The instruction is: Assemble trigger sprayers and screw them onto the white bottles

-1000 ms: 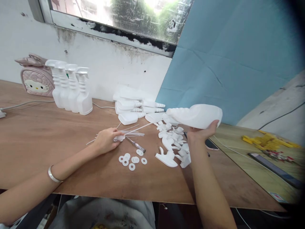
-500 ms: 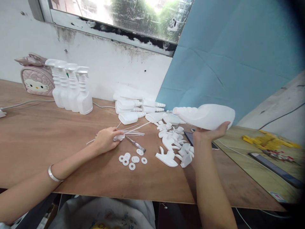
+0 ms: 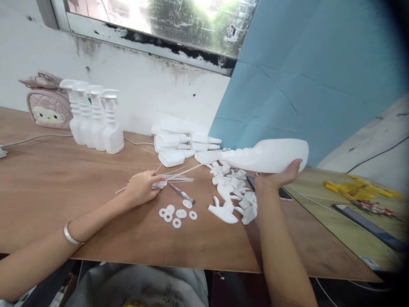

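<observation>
Above a wooden worktop [image 3: 121, 238], a white bottle [image 3: 281, 153] is lying across a raised right hand [image 3: 276, 175], its ribbed neck now dipping lower and reaching farther left than half a second ago. That hand is cupping it from beneath, partly open, while the left hand [image 3: 142, 187] is keeping its nearly closed fingers around a small whitish piece [image 3: 161, 183] beside thin tubes [image 3: 185, 179]. The shift is apparently bringing the neck closer to the left hand, suggesting handling is ongoing.
</observation>
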